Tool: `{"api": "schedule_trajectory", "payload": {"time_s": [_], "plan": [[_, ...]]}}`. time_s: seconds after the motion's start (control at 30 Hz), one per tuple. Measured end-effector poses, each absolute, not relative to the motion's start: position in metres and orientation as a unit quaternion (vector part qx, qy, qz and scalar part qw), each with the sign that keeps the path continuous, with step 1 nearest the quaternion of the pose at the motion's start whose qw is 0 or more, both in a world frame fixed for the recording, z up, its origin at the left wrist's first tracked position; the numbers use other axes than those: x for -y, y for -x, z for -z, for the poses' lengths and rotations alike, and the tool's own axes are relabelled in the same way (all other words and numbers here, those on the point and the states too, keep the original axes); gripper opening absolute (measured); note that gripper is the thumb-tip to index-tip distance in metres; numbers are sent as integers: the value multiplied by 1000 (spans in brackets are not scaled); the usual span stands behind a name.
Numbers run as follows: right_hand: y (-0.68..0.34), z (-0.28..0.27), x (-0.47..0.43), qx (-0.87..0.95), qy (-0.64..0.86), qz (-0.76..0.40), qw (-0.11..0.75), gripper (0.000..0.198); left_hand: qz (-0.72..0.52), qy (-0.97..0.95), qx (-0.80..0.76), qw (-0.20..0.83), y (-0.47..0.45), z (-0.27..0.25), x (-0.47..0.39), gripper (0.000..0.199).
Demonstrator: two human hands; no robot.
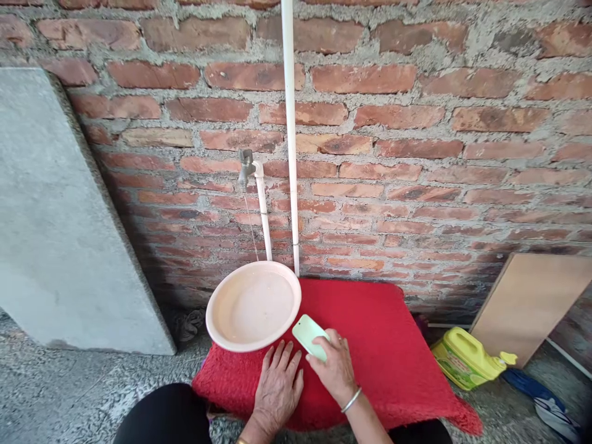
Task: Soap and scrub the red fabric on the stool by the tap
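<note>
My left hand (279, 382) lies flat on a red plush cloth (370, 345), fingers spread, holding nothing. Just to the right, my right hand (336, 364) grips a pale green scrub brush (309, 336) and rests it against the cloth. The brush has a rounded, smooth back with a small hole near its far end; its underside is hidden. Beyond my left fingertips, a pale pink basin (213, 327) with water in it stands on the cloth's far left corner. A thin stream runs into it from a grey tap (245, 168).
White pipes (290, 123) rise along a brick wall (416, 154). A grey slab (78, 216) leans at the left. To the right are a yellow jug (469, 357), a tan board (536, 305) and a shoe (555, 416) on the floor. My dark-clad knees flank the cloth.
</note>
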State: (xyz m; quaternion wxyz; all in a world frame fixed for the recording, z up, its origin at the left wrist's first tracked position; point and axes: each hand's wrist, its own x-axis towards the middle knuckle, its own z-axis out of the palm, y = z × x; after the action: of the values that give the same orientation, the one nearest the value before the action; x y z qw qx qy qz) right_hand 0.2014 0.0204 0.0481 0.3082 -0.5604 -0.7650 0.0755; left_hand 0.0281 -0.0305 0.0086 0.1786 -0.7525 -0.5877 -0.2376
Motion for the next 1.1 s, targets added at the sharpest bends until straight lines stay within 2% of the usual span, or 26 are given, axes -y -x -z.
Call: {"api": "schedule_trajectory", "payload": {"time_s": [0.13,0.3,0.4,0.6,0.67,0.77,0.87,0.93,1.1], "plan": [[-239,-42,-40,713,615,-74,329,19,229,762,582,169,-27,-11,31,38],[-337,-36,-46,534,760,-12,371,50,256,746,594,157,-32,-9,31,34],[-372,-41,-36,471,797,4,378,58,272,732,608,141,-34,-8,31,32],[-314,-43,-18,536,716,-87,438,51,230,759,590,150,-28,-9,31,37],[-273,-40,-8,612,656,-122,424,38,228,760,587,161,-25,-9,31,38],[-226,-34,8,719,582,-121,361,20,227,767,573,180,-23,-8,30,38],[-224,-30,13,743,576,-90,330,19,229,768,568,186,-24,-8,30,38],[-250,-29,10,713,605,-71,348,21,233,764,575,175,-26,-8,30,38],[-347,-36,6,592,696,-23,405,44,281,734,600,151,-35,-9,30,31]]}}
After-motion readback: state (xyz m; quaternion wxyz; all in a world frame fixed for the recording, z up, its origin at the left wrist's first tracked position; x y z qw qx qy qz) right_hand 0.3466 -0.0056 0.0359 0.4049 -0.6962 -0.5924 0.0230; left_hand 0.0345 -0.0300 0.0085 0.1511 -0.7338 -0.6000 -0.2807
